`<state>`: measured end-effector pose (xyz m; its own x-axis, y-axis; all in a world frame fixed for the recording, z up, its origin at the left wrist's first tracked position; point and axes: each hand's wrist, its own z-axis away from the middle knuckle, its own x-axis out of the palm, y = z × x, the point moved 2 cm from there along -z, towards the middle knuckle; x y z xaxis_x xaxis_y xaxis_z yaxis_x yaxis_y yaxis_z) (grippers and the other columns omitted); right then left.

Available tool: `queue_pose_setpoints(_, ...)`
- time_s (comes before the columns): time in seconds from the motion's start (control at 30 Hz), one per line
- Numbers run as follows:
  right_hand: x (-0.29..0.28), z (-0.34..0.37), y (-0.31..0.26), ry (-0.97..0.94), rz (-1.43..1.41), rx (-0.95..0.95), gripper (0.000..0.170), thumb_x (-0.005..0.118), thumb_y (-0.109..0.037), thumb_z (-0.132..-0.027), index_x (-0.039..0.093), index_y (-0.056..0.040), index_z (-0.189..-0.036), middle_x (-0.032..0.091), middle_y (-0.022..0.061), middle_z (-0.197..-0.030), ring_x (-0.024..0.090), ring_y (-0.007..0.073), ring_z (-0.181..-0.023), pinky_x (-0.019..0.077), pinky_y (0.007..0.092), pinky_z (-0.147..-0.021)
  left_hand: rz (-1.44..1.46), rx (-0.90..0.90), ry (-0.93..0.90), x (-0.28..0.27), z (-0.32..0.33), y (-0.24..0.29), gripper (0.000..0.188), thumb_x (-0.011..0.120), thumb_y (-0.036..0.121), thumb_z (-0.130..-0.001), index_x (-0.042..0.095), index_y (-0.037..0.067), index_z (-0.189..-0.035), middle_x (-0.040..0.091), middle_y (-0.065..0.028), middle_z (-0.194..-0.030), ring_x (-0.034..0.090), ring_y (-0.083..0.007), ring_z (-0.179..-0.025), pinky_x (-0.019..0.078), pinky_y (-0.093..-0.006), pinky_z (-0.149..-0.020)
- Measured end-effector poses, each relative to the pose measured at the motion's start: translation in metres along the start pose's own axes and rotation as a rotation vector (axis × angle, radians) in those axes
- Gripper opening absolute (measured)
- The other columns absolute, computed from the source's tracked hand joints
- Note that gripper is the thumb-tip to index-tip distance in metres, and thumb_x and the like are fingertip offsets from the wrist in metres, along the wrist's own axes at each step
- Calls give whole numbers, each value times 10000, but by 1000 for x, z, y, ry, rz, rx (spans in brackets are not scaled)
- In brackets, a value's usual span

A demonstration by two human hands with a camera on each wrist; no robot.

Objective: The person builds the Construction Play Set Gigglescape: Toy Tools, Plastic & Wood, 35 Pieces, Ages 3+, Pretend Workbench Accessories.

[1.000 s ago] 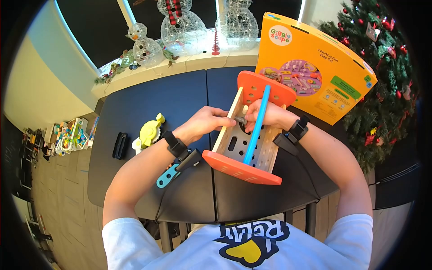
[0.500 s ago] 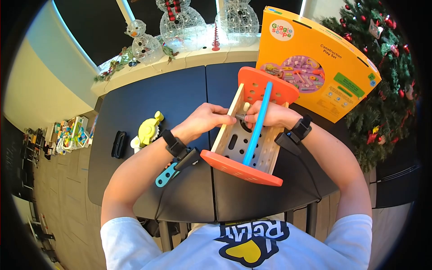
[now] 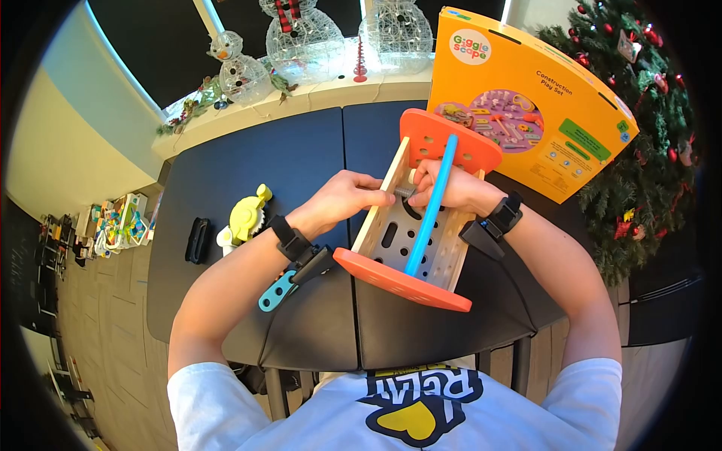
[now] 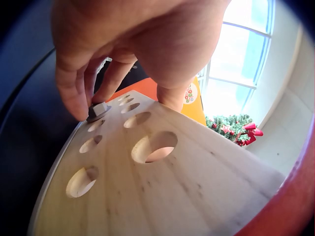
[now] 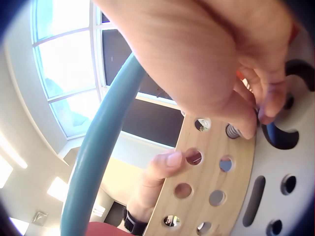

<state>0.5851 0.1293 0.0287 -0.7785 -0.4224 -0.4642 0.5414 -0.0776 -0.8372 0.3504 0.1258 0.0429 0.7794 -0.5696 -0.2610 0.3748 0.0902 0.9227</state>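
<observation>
A toy toolbox has wooden side panels (image 3: 366,229), red ends (image 3: 402,280) and a blue bar (image 3: 432,214). My left hand (image 3: 342,201) grips the left panel, its thumb over the edge; in the left wrist view its fingertips touch the grey bolt head (image 4: 100,109) on the outer face. The threaded shaft (image 5: 232,131) comes through a hole to the inside. My right hand (image 3: 457,189) reaches under the bar and pinches at the shaft's inner end; its fingertips partly hide the contact in the right wrist view.
Left on the dark table (image 3: 308,323) lie a green toy saw (image 3: 247,219), a black case (image 3: 198,240) and a blue perforated strip (image 3: 277,292). An orange box (image 3: 553,113) stands behind the toolbox, beside a decorated tree (image 3: 639,165).
The toolbox's far end has shifted slightly away from the body. The right fingers have shifted a little and spread at the bolt; the left hand keeps its hold.
</observation>
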Motion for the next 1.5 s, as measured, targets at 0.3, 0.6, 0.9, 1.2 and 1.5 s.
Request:
queue_pose_setpoints(0.3,-3,-6,7,-85,-47,-21,224,727,-93,-974,711,91,-1099,751,122,-827,720,153,-739,553,270,-642,-27,17,5,0,-2,-1,530,792,327,-835,759,-25,-1230,759,-159,-1142,680,-210,-1097,492,-342,-1011)
queue_pose_setpoints(0.6,-2,0,8,11,-200,-24,198,735,-90,-967,686,59,-1088,754,115,-919,768,178,-828,612,285,-712,-36,16,12,1,-4,-2,541,796,343,-820,766,-29,-1212,761,-165,-1130,685,-214,-1086,497,-343,-999)
queue_pose_setpoints(0.9,-5,1,2,-20,26,-104,124,760,-82,-926,720,36,-932,770,116,-825,760,163,-768,592,274,-683,-28,14,15,1,-5,-3,546,802,338,-817,763,-37,-1211,758,-173,-1135,686,-221,-1089,496,-344,-1004)
queue_pose_setpoints(1.2,-2,-6,7,-158,-61,-23,270,675,-149,-988,721,42,-804,711,63,-728,650,123,-618,503,268,-581,-25,34,3,1,-4,-1,536,795,327,-830,759,-32,-1226,755,-174,-1149,684,-219,-1092,497,-344,-1006)
queue_pose_setpoints(1.5,1,-10,13,-253,27,53,341,611,-212,-1035,715,18,-806,667,59,-754,592,108,-699,470,280,-640,-36,32,11,2,-5,-3,551,799,336,-827,753,-34,-1233,756,-177,-1154,688,-220,-1099,502,-342,-1003)
